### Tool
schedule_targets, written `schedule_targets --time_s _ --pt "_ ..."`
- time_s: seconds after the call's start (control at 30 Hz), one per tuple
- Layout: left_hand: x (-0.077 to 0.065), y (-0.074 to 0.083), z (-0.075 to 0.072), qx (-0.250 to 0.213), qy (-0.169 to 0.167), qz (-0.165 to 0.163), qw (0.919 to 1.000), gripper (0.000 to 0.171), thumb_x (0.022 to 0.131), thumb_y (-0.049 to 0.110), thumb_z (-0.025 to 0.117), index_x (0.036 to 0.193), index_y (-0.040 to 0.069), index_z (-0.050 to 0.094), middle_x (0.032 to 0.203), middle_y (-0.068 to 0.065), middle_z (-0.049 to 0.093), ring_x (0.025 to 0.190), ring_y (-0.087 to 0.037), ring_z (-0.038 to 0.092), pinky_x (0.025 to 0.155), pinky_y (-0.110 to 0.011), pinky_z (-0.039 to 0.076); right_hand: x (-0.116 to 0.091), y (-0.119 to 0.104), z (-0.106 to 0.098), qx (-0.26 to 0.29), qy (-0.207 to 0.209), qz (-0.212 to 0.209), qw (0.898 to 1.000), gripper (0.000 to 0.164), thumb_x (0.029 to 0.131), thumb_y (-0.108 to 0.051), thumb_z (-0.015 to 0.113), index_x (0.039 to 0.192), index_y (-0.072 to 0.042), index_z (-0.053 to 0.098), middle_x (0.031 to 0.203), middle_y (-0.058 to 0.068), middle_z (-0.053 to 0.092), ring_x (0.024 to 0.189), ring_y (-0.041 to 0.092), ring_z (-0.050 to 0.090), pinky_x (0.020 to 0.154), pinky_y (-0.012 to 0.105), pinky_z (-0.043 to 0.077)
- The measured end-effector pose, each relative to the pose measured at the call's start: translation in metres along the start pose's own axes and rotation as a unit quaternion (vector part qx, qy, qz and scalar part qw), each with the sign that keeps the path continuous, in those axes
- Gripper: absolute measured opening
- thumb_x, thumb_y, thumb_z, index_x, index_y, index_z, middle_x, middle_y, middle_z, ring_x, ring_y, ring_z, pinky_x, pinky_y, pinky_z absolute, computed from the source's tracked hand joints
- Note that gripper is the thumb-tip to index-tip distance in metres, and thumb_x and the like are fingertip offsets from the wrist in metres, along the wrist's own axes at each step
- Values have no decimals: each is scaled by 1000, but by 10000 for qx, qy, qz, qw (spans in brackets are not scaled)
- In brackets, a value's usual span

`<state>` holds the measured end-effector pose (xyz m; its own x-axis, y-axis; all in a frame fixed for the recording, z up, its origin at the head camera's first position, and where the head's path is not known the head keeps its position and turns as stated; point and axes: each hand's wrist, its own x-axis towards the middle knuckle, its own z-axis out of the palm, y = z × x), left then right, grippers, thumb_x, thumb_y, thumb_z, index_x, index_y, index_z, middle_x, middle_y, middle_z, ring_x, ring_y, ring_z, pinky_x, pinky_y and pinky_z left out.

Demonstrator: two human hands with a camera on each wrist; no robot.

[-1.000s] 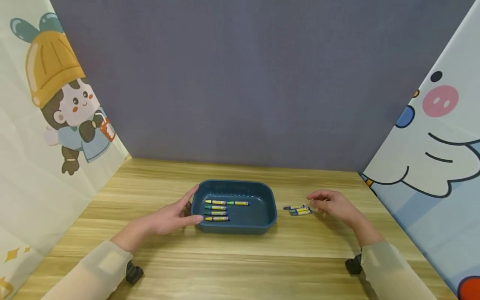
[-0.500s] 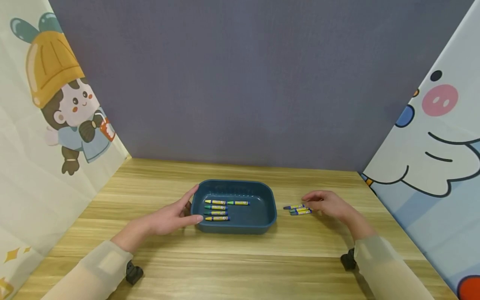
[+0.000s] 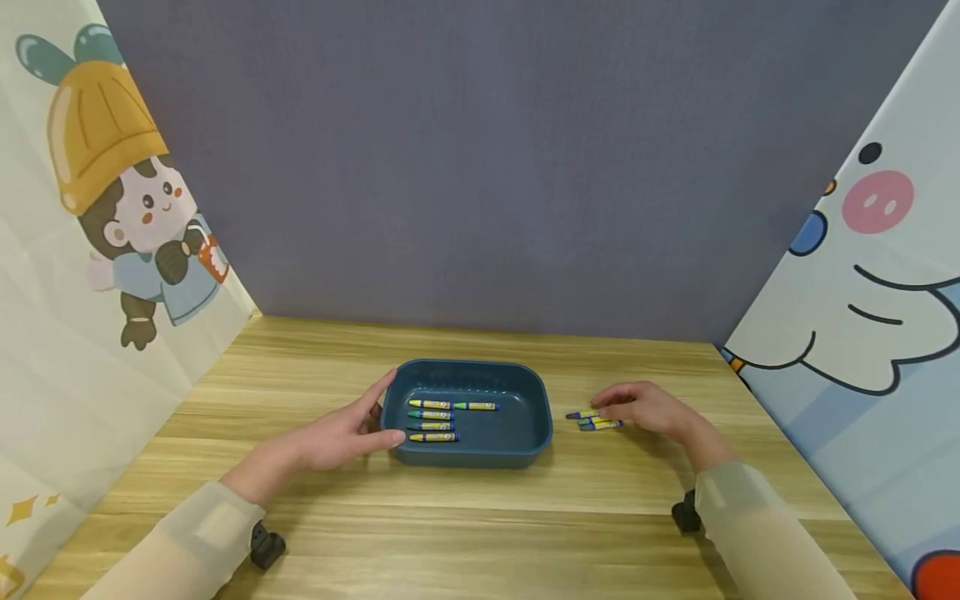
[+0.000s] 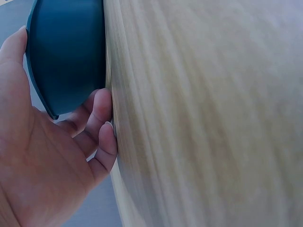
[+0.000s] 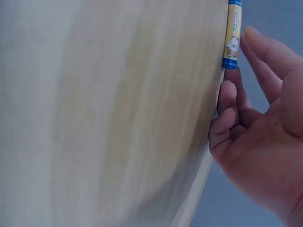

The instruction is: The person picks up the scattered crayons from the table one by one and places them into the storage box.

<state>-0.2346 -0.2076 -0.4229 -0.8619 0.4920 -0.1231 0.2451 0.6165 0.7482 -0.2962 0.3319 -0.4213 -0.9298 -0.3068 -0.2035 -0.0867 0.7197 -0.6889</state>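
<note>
A dark blue tray stands on the table with several yellow-and-blue wrapped crayons lying inside. Most are stacked in a column at its left side; one light green crayon lies to the right of the top one. My left hand grips the tray's left end, thumb at the near rim and index finger at the far corner. On the wood right of the tray, three loose crayons lie close together. Over their right ends is my right hand, thumb and index finger apart around a crayon in the right wrist view.
The wooden table ends at a grey panel behind. Printed cloths hang on the left and right. A black wrist camera sits at the left cuff, another at the right.
My right hand has moved left, closer over the loose crayons. The left hand, the tray and the crayons in it look unmoved.
</note>
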Motion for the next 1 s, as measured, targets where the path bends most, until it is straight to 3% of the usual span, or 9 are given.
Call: schedule_targets --time_s 0.23,0.53,1.0 --pt "0 -1 -1 -9 -3 -23 10000 105 106 52 70 178 34 -5 118 -9 62 94 -22 61 78 -34 53 0 -3 2 -43 -124 -84 9999 37 106 -33 75 135 -10 78 139 14 72 102 21 61 82 38 50" --pt "0 0 -1 2 -25 -16 10000 105 106 53 70 178 33 -5 118 -8 62 97 -22 62 82 -35 53 1 -1 5 -97 -93 19 9999 32 104 -28 77 128 -6 78 120 9 77 97 20 59 84 37 47" --pt "-1 1 -1 -5 -41 -28 10000 105 106 53 70 178 35 -5 116 -8 62 94 -22 61 79 -35 52 -2 1 2 165 -234 -13 9996 34 104 -25 77 128 -1 76 120 11 75 103 19 61 89 36 49"
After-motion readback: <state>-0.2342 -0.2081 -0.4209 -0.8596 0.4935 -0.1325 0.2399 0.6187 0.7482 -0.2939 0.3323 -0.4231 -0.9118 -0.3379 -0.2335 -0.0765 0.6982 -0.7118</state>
